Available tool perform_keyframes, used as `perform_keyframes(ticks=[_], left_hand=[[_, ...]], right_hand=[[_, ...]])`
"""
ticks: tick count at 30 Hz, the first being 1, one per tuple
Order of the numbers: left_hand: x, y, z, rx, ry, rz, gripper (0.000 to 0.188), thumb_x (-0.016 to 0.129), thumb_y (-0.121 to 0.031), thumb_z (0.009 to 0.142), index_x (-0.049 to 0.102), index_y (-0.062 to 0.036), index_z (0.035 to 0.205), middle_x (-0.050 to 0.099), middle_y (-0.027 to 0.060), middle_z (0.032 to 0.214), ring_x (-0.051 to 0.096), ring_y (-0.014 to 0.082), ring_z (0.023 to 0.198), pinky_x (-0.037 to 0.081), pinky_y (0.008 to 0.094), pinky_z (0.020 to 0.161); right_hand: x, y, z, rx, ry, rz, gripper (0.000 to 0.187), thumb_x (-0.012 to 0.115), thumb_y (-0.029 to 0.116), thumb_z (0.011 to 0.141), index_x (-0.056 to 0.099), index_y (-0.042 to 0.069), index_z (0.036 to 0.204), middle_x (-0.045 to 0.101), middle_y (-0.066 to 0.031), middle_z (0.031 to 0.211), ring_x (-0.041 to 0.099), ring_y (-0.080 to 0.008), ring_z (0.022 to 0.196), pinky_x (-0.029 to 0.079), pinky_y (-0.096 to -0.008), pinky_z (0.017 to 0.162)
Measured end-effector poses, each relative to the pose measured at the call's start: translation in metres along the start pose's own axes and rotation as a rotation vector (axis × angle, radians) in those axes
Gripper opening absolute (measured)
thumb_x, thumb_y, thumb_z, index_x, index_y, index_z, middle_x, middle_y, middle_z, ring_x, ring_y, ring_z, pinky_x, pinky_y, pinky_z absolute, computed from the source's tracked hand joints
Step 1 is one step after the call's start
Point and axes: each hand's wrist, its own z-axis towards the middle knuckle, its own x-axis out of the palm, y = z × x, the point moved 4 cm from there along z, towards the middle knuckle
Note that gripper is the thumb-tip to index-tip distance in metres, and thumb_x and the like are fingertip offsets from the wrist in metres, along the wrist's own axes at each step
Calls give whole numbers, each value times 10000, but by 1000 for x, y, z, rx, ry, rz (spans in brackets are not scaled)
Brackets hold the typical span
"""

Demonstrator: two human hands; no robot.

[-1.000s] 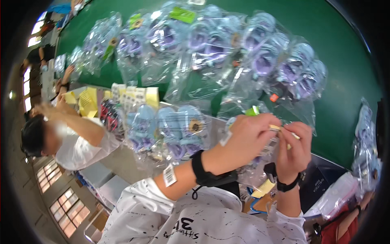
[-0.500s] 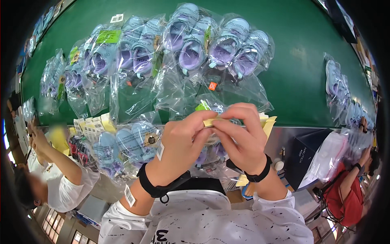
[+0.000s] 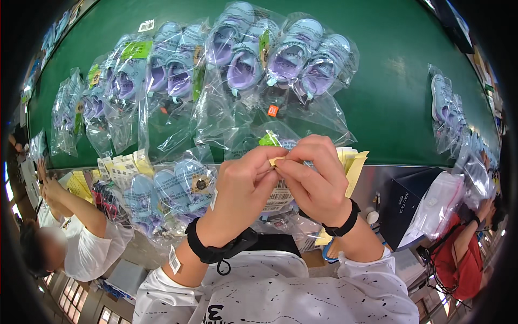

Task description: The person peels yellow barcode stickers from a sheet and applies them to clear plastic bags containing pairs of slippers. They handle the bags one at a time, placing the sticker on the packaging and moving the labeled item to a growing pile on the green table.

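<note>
My left hand [image 3: 243, 181] and my right hand [image 3: 318, 175] meet in front of me, both closed in a pinch on a small piece of yellow paper [image 3: 275, 161]. A white barcode label [image 3: 279, 196] shows in the gap beneath my fingers; whether it joins the yellow paper, I cannot tell. Partly hidden behind my hands lies a clear bag with a green label [image 3: 268, 139]. To the left of my left wrist are bagged light-blue shoes [image 3: 189, 183]. Yellow sticker sheets [image 3: 353, 164] stick out beyond my right hand.
Several bagged blue and purple shoes [image 3: 298, 54] lie across the green table [image 3: 388, 86]. More sticker sheets [image 3: 127, 164] lie at the left. A dark box [image 3: 404, 202] stands at right. Co-workers in a white shirt [image 3: 89, 243] and a red shirt [image 3: 461, 259] flank me.
The yellow paper shows less between my fingertips, and the barcode label beneath them has come into clearer view. Both hands stay together in nearly the same place.
</note>
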Motion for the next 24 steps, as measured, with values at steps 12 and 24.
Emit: perform_keyframes(ticks=[12, 24], left_hand=[[7, -13, 8, -170, 101, -27, 317, 521, 100, 904, 547, 54, 1218, 684, 77, 977, 633, 75, 915, 516, 211, 739], [30, -15, 12, -122, 190, 129, 446, 587, 109, 850, 488, 15, 1275, 684, 66, 1009, 630, 53, 895, 491, 203, 686]], right_hand=[[-13, -3, -11, 35, 91, -40, 365, 783, 88, 682, 681, -8, 1019, 613, -166, 1142, 596, -347, 988, 486, -473, 824], [-31, -28, -8, 66, 124, 60, 225, 730, 15, 700, 613, -3, 891, 598, -153, 1108, 584, -371, 1017, 481, -478, 857]])
